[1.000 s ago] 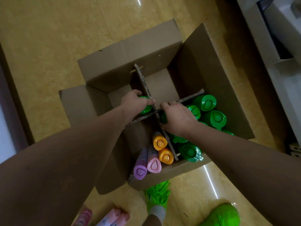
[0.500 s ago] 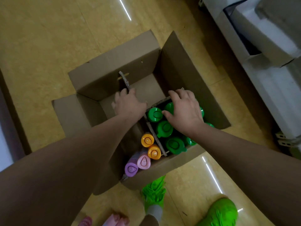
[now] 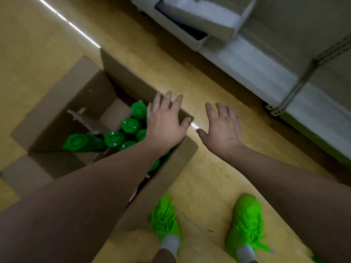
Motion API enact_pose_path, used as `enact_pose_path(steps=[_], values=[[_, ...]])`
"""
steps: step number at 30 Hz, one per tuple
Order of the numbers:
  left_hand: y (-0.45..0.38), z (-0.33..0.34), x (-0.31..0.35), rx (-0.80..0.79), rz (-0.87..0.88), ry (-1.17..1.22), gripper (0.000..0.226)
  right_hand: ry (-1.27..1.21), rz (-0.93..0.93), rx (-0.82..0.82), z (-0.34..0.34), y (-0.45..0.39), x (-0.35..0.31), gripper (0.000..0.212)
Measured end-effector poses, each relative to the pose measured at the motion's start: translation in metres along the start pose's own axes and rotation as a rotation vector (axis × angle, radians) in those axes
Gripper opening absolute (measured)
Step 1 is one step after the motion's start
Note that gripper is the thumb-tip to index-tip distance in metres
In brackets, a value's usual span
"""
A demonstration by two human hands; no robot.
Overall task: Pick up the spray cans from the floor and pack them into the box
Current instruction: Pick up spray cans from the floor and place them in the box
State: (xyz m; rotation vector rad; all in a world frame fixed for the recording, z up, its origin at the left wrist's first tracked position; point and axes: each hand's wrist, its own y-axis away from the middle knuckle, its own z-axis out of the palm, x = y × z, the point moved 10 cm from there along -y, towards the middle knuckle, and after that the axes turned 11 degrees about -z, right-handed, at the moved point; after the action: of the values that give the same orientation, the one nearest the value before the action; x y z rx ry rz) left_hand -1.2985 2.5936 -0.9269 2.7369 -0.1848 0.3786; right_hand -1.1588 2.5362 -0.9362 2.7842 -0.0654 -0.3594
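The open cardboard box (image 3: 57, 111) stands on the yellow floor at the left. Inside it are several green-capped spray cans (image 3: 131, 125); one green can (image 3: 81, 142) leans in the left compartment beside the cardboard divider (image 3: 91, 123). My left hand (image 3: 165, 122) hovers with spread fingers over the box's right edge and holds nothing. My right hand (image 3: 224, 128) is spread over bare floor to the right of the box, also holding nothing. My left forearm hides the near part of the box.
My two bright green shoes (image 3: 165, 219) (image 3: 247, 224) stand on the floor just below the box. White shelving with open white boxes (image 3: 199, 21) runs along the upper right. A strip of reflected light (image 3: 79, 33) crosses the floor.
Both hands have let go of the cans and divider and lifted out to the right. The view has swung right, so the box now lies at the left.
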Motion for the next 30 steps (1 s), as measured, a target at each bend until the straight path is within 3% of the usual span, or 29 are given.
enact_pose_path(steps=[9,19,26,30], values=[[0.042,0.111,0.180,-0.127,0.333,-0.211,0.072,-0.141,0.415,0.079,0.037,0.132,0.194,0.077],[0.143,0.284,0.351,-0.360,0.600,-0.299,0.077,-0.336,0.951,0.074,0.148,0.344,0.369,0.080],[0.216,0.401,0.430,-0.570,0.630,-0.307,0.083,-0.506,1.241,0.096,0.228,0.463,0.441,0.080],[0.249,0.469,0.458,-0.681,0.529,-0.279,0.083,-0.620,1.391,0.173,0.272,0.518,0.478,0.075]])
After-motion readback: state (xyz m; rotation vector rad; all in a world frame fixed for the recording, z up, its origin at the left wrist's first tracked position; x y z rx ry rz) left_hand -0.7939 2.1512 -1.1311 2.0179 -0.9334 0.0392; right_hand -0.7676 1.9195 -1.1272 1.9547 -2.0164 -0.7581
